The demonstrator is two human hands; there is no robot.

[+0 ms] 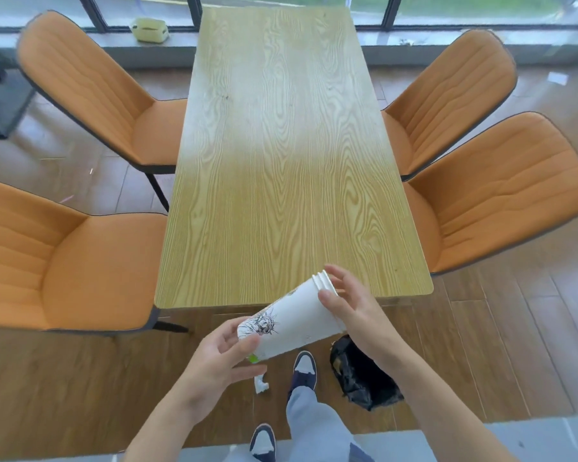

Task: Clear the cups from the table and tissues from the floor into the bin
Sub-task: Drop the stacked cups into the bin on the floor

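Your two hands, left (219, 355) and right (354, 306), fingers curled, grip one stack of three cups (291, 320); one tissue (260, 384) lies beside one bin (364, 375).

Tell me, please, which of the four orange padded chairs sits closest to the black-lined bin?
The near right orange padded chair; the black-lined bin stands on that side of the wooden table, while the others lie farther off.

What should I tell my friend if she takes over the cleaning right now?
Left hand: grip on the base end of the stacked cups.
Right hand: grip at the rim end of that stack, held tilted over the floor near the table edge.
Done: no cups show on the table.
Left: drop the stack into the black-bagged bin on the floor beside the right foot, then pick up the crumpled tissue near the feet and bin it.
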